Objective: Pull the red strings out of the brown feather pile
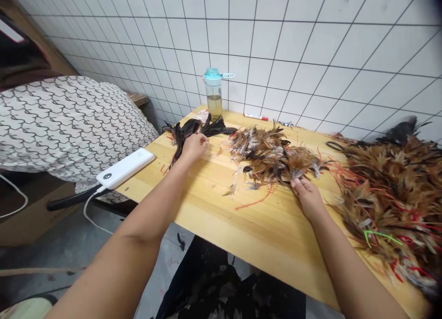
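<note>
My left hand is closed in a pinch just in front of a bunch of black feathers; whatever its fingertips hold, if anything, is too small to make out. A loose pile of brown and grey feathers lies in the middle of the wooden table. At that pile's near right edge, my right hand pinches a brown feather between thumb and fingers. Red thread trails from under the pile toward me.
A much larger heap of brown feathers with red strings covers the table's right end. Along the wall stand a water bottle and a red-and-white marker. A white power bank with a cable overhangs the left edge, near a patterned cloth.
</note>
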`<action>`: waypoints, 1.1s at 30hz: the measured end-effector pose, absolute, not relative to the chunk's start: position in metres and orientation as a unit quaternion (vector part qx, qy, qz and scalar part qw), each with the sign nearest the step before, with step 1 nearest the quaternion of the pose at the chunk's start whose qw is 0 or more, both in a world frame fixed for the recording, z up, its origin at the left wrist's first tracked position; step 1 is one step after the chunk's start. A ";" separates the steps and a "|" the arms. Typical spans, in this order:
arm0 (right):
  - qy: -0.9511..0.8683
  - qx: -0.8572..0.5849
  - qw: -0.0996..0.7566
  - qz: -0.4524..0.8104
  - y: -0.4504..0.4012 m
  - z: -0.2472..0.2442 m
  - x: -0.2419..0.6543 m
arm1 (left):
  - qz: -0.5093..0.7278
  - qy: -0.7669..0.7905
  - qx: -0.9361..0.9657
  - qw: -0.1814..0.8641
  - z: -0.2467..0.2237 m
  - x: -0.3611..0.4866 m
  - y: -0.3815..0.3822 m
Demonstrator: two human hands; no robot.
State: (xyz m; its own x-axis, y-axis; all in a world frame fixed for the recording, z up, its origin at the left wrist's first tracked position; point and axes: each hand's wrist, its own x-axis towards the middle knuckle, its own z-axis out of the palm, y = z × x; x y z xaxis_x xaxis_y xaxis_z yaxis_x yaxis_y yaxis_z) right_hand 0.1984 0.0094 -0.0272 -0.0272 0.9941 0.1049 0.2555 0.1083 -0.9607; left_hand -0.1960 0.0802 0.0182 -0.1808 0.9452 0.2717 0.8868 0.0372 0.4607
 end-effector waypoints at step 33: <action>-0.527 -0.497 0.521 0.452 0.004 -0.021 0.198 | 0.494 0.415 0.564 0.515 0.033 -0.159 0.054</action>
State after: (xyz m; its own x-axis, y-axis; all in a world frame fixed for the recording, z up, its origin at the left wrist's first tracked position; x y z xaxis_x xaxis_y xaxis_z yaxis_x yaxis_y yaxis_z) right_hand 0.1979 0.0045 -0.0210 0.0356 0.9943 0.1004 0.0535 0.0985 -0.9937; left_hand -0.1589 0.0544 0.0334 0.1665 0.9774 0.1302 -0.0408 -0.1251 0.9913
